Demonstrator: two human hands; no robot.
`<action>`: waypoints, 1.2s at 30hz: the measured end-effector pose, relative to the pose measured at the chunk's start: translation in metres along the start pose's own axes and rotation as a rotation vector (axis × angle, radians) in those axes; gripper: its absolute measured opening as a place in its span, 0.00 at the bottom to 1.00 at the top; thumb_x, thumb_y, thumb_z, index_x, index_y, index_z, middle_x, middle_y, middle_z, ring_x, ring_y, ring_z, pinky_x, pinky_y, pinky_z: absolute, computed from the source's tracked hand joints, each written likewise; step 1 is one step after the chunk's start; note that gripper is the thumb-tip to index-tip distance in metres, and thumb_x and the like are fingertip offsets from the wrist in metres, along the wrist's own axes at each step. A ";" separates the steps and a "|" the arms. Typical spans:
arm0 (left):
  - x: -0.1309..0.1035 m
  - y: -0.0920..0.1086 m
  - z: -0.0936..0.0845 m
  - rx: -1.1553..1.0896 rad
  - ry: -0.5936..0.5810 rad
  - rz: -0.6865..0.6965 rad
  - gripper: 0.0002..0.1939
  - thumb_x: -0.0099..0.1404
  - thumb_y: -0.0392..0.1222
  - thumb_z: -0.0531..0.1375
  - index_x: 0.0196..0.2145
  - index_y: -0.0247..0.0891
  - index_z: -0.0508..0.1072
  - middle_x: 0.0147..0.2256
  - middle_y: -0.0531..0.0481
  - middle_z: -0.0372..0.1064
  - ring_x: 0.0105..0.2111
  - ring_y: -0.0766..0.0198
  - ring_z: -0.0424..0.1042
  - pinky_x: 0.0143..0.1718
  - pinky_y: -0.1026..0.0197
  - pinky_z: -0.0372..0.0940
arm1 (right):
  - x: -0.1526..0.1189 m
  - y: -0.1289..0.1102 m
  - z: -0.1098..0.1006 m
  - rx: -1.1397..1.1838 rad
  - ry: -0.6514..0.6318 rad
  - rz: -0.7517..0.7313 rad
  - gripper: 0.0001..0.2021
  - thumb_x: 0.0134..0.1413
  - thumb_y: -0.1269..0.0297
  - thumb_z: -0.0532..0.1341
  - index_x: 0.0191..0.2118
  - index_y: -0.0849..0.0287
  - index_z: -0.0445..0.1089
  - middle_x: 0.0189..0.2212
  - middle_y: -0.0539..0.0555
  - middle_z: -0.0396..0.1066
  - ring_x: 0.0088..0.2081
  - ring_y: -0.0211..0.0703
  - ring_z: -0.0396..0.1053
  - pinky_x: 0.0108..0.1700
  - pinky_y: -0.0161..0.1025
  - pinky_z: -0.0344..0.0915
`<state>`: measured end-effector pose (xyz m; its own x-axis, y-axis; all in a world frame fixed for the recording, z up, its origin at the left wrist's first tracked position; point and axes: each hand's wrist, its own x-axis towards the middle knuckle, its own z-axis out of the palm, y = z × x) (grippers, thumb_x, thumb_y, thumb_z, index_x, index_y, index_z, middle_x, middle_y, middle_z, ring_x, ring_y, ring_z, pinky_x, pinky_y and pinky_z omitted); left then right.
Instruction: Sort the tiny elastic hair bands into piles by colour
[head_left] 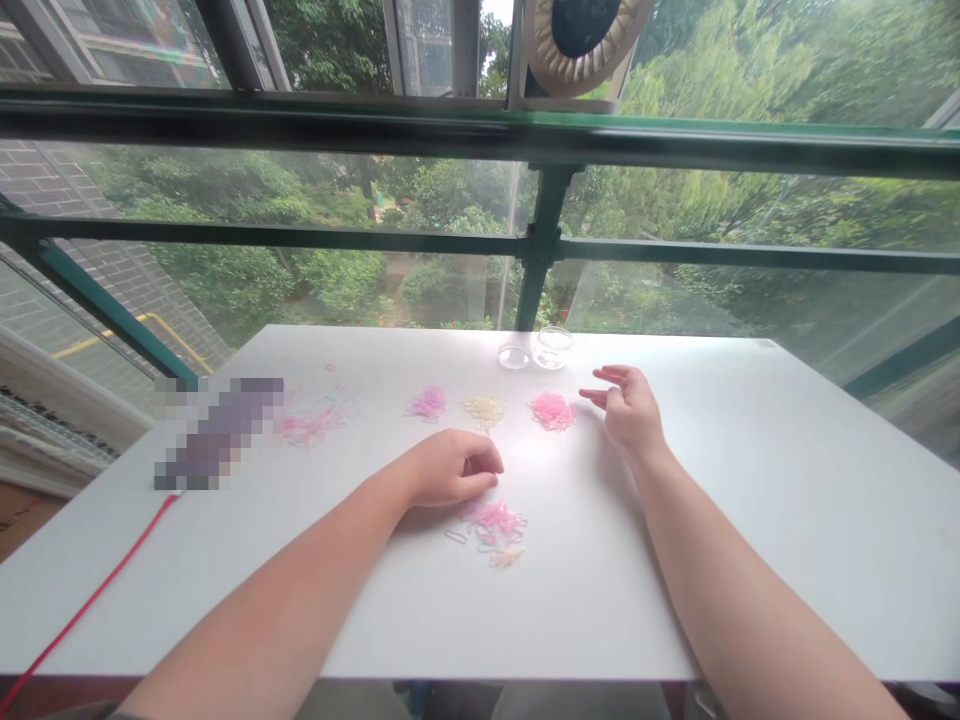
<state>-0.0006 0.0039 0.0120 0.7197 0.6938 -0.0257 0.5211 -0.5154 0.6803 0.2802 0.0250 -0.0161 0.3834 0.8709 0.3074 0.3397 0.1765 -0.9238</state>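
My left hand (pixel 450 467) hovers or rests just behind a mixed heap of small pastel loops (pixel 499 525) that look like rubber bands. Its fingers are curled, with a gap between thumb and index, and nothing shows in them. To the right of a pink pile of bands (pixel 552 410), my right hand (pixel 630 408) has its fingers stretched out and apart, with nothing visible in it. A pale yellow pile (pixel 484 411) and a purple pile (pixel 428 402) lie in a row left of the pink one.
Behind the piles stand a clear round container (pixel 553 350) and a clear lid (pixel 514 357). More mixed bands (pixel 311 425) are scattered at the left, beside a pixelated object (pixel 217 435) with a red cord (pixel 105 585). The white table (pixel 787 500) meets a green-framed window.
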 end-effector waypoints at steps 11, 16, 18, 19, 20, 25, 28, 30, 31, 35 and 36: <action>0.002 -0.001 -0.009 0.057 -0.080 0.054 0.12 0.53 0.34 0.57 0.35 0.37 0.76 0.29 0.51 0.74 0.26 0.69 0.68 0.29 0.68 0.61 | -0.015 -0.033 0.002 -0.069 -0.006 -0.160 0.03 0.49 0.69 0.56 0.32 0.59 0.65 0.21 0.49 0.65 0.18 0.34 0.60 0.21 0.34 0.58; 0.004 -0.007 -0.010 0.051 -0.068 0.028 0.11 0.53 0.35 0.56 0.32 0.37 0.77 0.31 0.51 0.75 0.29 0.69 0.70 0.30 0.69 0.60 | -0.052 -0.068 0.012 -0.202 -0.757 -0.317 0.06 0.49 0.65 0.60 0.26 0.61 0.71 0.19 0.50 0.67 0.21 0.34 0.61 0.25 0.34 0.57; 0.005 -0.008 -0.011 0.044 -0.070 0.021 0.11 0.52 0.35 0.57 0.32 0.37 0.77 0.30 0.52 0.75 0.27 0.69 0.69 0.29 0.69 0.60 | -0.063 -0.073 0.016 -0.295 -1.013 -0.339 0.07 0.47 0.63 0.62 0.29 0.61 0.73 0.19 0.49 0.67 0.21 0.34 0.60 0.25 0.34 0.56; 0.005 -0.007 -0.011 0.041 -0.072 0.016 0.11 0.52 0.36 0.57 0.31 0.37 0.78 0.29 0.52 0.75 0.26 0.69 0.69 0.28 0.69 0.59 | -0.066 -0.074 0.018 -0.335 -1.101 -0.342 0.08 0.46 0.62 0.63 0.31 0.61 0.73 0.20 0.49 0.67 0.21 0.33 0.60 0.25 0.34 0.56; 0.005 -0.006 -0.011 0.036 -0.075 0.009 0.11 0.52 0.36 0.57 0.31 0.37 0.78 0.28 0.52 0.75 0.26 0.70 0.69 0.27 0.69 0.59 | -0.068 -0.074 0.019 -0.366 -1.163 -0.343 0.10 0.45 0.61 0.64 0.32 0.61 0.74 0.20 0.49 0.67 0.22 0.33 0.60 0.26 0.33 0.56; 0.005 0.000 -0.013 0.008 -0.076 -0.037 0.13 0.49 0.33 0.56 0.30 0.36 0.79 0.26 0.53 0.75 0.25 0.70 0.68 0.26 0.69 0.57 | -0.069 -0.071 0.022 -0.457 -1.216 -0.362 0.14 0.40 0.58 0.67 0.34 0.59 0.73 0.24 0.50 0.70 0.24 0.35 0.63 0.27 0.33 0.58; 0.006 0.001 -0.013 0.010 -0.067 -0.045 0.14 0.48 0.33 0.55 0.30 0.36 0.79 0.25 0.53 0.75 0.24 0.70 0.68 0.26 0.69 0.57 | -0.069 -0.070 0.023 -0.470 -1.198 -0.401 0.06 0.45 0.63 0.63 0.30 0.59 0.73 0.25 0.51 0.71 0.24 0.35 0.63 0.28 0.33 0.58; 0.006 0.002 -0.013 0.006 -0.068 -0.042 0.14 0.48 0.33 0.55 0.30 0.36 0.79 0.25 0.53 0.75 0.25 0.70 0.68 0.26 0.69 0.57 | -0.068 -0.069 0.024 -0.444 -1.188 -0.410 0.04 0.47 0.65 0.61 0.28 0.59 0.73 0.25 0.52 0.71 0.25 0.36 0.63 0.29 0.33 0.59; 0.006 0.001 -0.013 0.005 -0.070 -0.040 0.14 0.49 0.33 0.56 0.30 0.36 0.79 0.25 0.53 0.75 0.24 0.70 0.68 0.26 0.69 0.57 | -0.068 -0.068 0.024 -0.431 -1.182 -0.403 0.05 0.47 0.65 0.61 0.28 0.59 0.73 0.25 0.52 0.71 0.25 0.36 0.63 0.29 0.33 0.59; 0.005 0.001 -0.010 0.007 -0.071 -0.017 0.13 0.49 0.34 0.56 0.31 0.36 0.79 0.24 0.53 0.74 0.23 0.70 0.66 0.25 0.69 0.56 | -0.067 -0.066 0.025 -0.406 -1.141 -0.353 0.05 0.48 0.66 0.60 0.30 0.59 0.74 0.25 0.52 0.72 0.25 0.36 0.64 0.29 0.33 0.59; 0.005 0.000 -0.009 0.002 -0.072 -0.009 0.13 0.50 0.34 0.56 0.31 0.36 0.79 0.24 0.52 0.74 0.23 0.70 0.66 0.25 0.69 0.56 | -0.067 -0.066 0.025 -0.402 -1.129 -0.350 0.05 0.48 0.66 0.60 0.30 0.59 0.74 0.25 0.52 0.72 0.26 0.36 0.65 0.30 0.33 0.60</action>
<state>-0.0014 0.0116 0.0189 0.7464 0.6601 -0.0844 0.5285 -0.5109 0.6780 0.2112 -0.0332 0.0183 -0.6635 0.7477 -0.0285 0.5892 0.4987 -0.6357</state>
